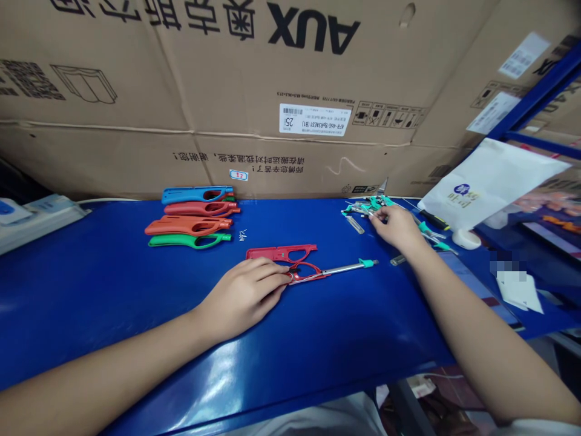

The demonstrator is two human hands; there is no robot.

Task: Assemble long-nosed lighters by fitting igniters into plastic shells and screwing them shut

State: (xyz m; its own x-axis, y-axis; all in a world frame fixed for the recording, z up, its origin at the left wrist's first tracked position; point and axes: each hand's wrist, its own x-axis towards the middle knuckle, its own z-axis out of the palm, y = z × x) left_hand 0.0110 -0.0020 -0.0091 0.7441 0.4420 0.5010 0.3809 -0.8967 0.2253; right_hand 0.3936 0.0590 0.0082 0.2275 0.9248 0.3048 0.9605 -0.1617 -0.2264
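Note:
My left hand (249,289) lies over the handle end of a red lighter body (313,274), its fingers closed on it. From that body a metal tube (342,268) with a teal tip (367,263) points right. A second red casing half (284,252) lies just behind. At the right, my right hand (399,227) reaches to a heap of small teal and metal parts (370,204), thumb and fingertips pinched together. What they pinch, if anything, is too small to tell. A clear small piece (354,224) lies left of this hand.
Blue (195,194), red (202,209), orange (188,226) and green (190,240) lighter casings lie in a stack of rows at the left back. Behind the blue table (136,303) stands a large cardboard box (218,85). A yellow-black tool (434,219) and a white packet (490,181) are at right.

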